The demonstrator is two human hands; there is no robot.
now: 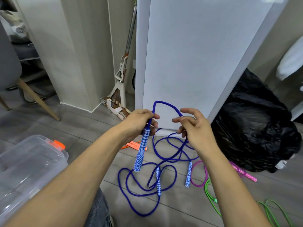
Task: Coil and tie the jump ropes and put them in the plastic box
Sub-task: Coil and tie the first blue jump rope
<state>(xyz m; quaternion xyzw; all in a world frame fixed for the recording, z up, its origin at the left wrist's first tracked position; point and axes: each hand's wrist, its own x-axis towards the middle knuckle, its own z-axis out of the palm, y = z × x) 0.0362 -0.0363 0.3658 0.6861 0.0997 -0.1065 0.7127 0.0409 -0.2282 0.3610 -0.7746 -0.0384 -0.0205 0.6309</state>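
On the floor (pixel 91 133), blue jump rope (pixel 164 103): left hand (pixel 141 122) grips its handle end, right hand (pixel 195 126) holds the cord, first loop raised. Pink rope (pixel 246 174), green rope (pixel 214 200) loose; plastic box (pixel 32 161) looks empty. Barely begun.

Plastic box (pixel 32 161): cut off by the left and bottom edges, and its near corner is covered by the left forearm (pixel 82 169).
Orange rope (pixel 131 145): only the handle ends show. The rest is hidden behind the blue handle (pixel 141 148) and that forearm.
Blue rope (pixel 164 105): its run through the right hand (pixel 195 126) is hidden by the curled fingers (pixel 181 129).
Pink rope (pixel 199 174): one stretch is lost behind the right forearm (pixel 229 185).
Green rope (pixel 268 212): leaves the frame at the bottom edge.
Chair (pixel 8 63): cut by the left edge.
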